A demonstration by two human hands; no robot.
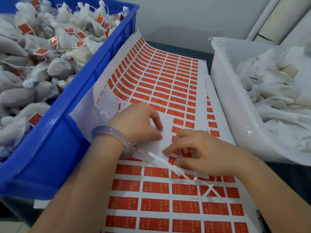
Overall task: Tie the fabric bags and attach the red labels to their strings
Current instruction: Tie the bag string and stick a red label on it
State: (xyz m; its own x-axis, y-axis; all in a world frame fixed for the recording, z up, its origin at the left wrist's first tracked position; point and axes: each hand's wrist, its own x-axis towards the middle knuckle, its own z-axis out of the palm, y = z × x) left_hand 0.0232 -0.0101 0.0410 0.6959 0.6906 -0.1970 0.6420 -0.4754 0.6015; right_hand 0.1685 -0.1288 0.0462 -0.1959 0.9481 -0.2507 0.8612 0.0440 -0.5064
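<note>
Hands both down on label sheet (105, 71). Left hand (137, 123), bracelet (107, 132) on wrist, fingers bent, tips on bare white patch of sheet. Right hand (199, 152) just beside it, fingers curled, tips touching red labels (155, 187) at patch edge. Whether either hand pinches anything: cannot tell. White backing strips (161, 159) trail from under right hand. Tied bags (58, 66), labelled, heaped in blue crate (94, 64), left of left hand. Untied bags (269, 84) in white bin (225, 91), right of right hand.
</note>
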